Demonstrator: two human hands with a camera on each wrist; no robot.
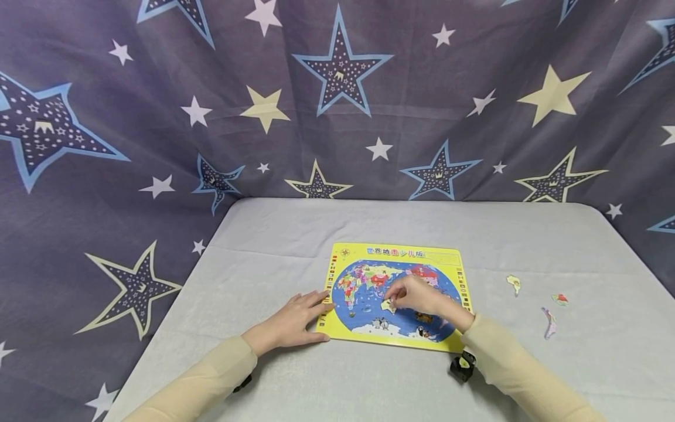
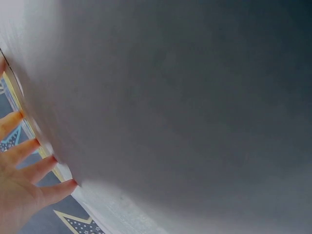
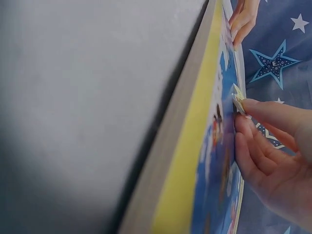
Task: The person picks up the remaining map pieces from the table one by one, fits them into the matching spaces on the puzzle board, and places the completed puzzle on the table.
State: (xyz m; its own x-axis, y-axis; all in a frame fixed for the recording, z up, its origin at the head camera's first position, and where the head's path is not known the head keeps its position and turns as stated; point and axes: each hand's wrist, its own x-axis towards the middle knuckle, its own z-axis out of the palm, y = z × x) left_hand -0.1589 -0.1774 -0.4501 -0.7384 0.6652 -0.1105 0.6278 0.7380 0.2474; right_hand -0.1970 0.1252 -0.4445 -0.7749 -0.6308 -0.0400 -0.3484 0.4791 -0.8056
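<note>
While the left hand (image 1: pixel 297 321) spreads its straightened fingers against the edge of a thick, yellow-bordered map board (image 1: pixel 355 315), the right hand (image 1: pixel 413 295) pinches a thin, irregular pale-yellow piece (image 1: pixel 388 305) at its blue oval. Beyond, a slender curved piece (image 1: pixel 549 324) lies near two stubbier ones on the grey, cloth-covered table (image 1: pixel 285 234).

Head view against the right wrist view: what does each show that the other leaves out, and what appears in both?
Only the head view shows three small loose pieces: a pale-yellow piece, a red-and-green piece and a curved purple piece; also both beige cloth sleeves.

Only the right wrist view shows the palm side of the bare right hand, and close up the greyish-brown side edge of the yellow-bordered blue world-map board.

Both show that board, the right hand pinching a cream-coloured map piece, the bare left hand and the dark star-patterned curtain.
</note>
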